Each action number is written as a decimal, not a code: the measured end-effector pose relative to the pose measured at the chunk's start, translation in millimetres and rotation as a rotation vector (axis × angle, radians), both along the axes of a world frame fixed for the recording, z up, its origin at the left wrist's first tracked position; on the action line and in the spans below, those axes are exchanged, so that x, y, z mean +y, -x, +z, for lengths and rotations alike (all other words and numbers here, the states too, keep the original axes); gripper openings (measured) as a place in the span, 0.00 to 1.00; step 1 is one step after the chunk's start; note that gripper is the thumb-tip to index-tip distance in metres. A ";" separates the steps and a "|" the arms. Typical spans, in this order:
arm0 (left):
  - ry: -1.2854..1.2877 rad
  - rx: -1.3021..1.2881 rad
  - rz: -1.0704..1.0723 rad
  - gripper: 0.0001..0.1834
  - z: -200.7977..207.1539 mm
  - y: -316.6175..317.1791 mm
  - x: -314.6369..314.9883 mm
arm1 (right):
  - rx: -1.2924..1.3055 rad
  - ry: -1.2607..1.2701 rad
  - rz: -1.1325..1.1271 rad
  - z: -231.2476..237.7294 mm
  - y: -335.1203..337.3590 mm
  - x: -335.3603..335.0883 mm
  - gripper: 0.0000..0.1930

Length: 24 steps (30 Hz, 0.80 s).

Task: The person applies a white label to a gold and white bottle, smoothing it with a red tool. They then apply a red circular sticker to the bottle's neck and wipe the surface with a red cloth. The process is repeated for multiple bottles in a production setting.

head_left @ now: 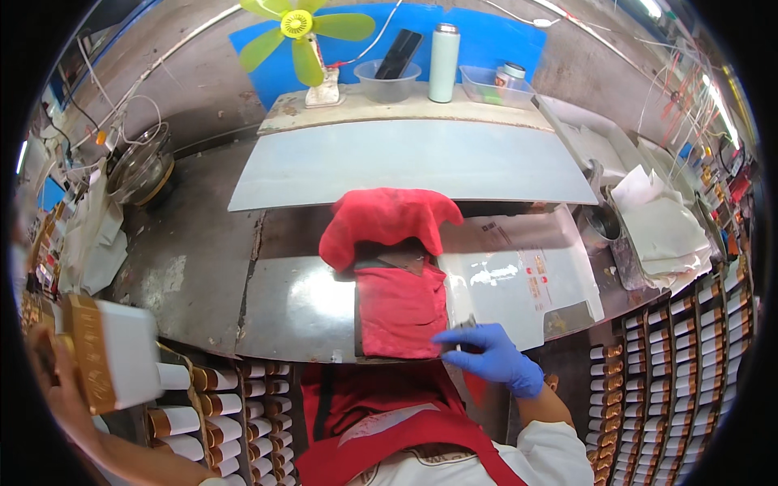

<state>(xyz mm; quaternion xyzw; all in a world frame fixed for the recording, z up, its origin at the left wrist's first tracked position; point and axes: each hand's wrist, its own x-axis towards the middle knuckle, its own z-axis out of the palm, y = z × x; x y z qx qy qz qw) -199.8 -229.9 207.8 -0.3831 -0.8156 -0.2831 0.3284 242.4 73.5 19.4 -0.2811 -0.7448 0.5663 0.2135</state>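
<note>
At the far left, my bare left hand [61,393] is closed on a white block with a gold-brown end [117,352], held up above the racked pieces. My right hand [494,356], in a blue glove, is at the table's front edge with its fingers curved toward the left. A small grey tip shows by its fingers, too small to name. Just left of the fingertips lies a folded red cloth [401,312]. Behind it, a second red cloth [389,219] is draped over something, with a dark flat piece [403,261] under its front edge.
A pale board [405,162] spans the table's back, below a yellow-green fan [296,28], a bowl [387,81] and a bottle [444,65]. Plastic sheeting [527,275] lies at right, near a metal cup [598,223]. Racks of white-and-gold pieces [664,373] flank me.
</note>
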 end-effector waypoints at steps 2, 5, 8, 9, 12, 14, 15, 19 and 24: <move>-0.068 -0.252 -0.474 0.23 -27.0 -25.6 68.4 | 0.079 0.021 -0.082 -1.3 5.5 12.9 0.20; -0.177 -0.630 -1.024 0.25 -75.4 -65.9 162.0 | 0.108 0.048 -0.103 5.3 16.9 33.5 0.30; 0.123 -0.735 -1.472 0.20 -101.5 -103.3 265.2 | -0.006 0.099 -0.052 9.5 27.8 49.9 0.43; 0.152 -0.693 -1.565 0.20 -102.5 -112.9 289.5 | -0.020 0.056 -0.022 9.2 37.1 51.7 0.43; 0.168 -1.006 -1.518 0.17 -138.6 -132.5 352.9 | -0.194 -0.116 -0.159 -13.4 41.8 50.1 0.41; 0.155 -1.189 -1.338 0.17 -167.6 -127.0 371.4 | -0.228 0.169 -0.301 -17.1 49.4 58.5 0.39; 0.103 -1.206 -1.296 0.21 -181.7 -127.1 370.3 | -0.246 0.310 -0.372 -17.8 52.5 64.3 0.38; 0.071 -1.376 -1.286 0.42 -222.7 -160.2 322.8 | -0.128 0.309 -0.343 -24.7 52.8 72.9 0.35; 0.033 -1.460 -1.185 0.48 -223.4 -186.0 304.4 | -0.324 0.304 -0.251 -15.0 60.9 85.0 0.35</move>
